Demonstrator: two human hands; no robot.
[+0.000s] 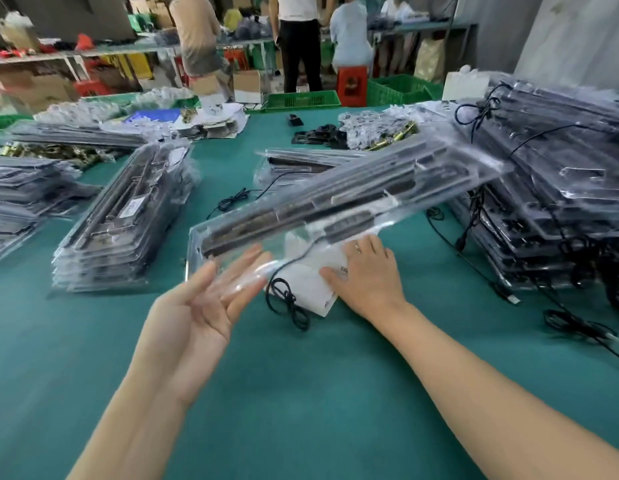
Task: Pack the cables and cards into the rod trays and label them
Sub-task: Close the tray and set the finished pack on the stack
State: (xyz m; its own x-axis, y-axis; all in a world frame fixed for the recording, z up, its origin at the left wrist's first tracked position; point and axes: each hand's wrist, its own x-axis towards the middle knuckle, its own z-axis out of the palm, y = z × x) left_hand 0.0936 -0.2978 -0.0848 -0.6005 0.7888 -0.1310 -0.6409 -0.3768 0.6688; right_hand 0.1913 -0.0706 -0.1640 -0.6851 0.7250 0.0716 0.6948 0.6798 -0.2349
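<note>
One clear plastic tray (336, 202) lies slantwise above the middle of the green table (301, 393), its near end low at the left and its far end raised toward the right. It is long and narrow, with moulded channels, and several dark rods (301, 206) run along its length. The whole tray is blurred, so finer detail inside it cannot be made out.

The left hand (197, 306) is at the tray's near left corner, palm turned up and fingers straight and spread. Its fingertips show through the clear plastic there, touching or just beneath it; which of the two is unclear.

The right hand (367, 275) lies palm down, fingers straight and close together, on a small pile of white cards (311, 285) on the table, just under the tray's near edge. Its thumb presses on the top card and its fingertips reach the tray's edge. Whether they bear the tray cannot be told.

A thin black cable (287, 303) loops on the table beside the cards, between the two hands, and one strand runs up over the cards toward the tray.

Many more filled trays are piled around: a stack (121, 220) to the left and a tall heap (561, 188) to the right, with loose black cables trailing from it.
</note>
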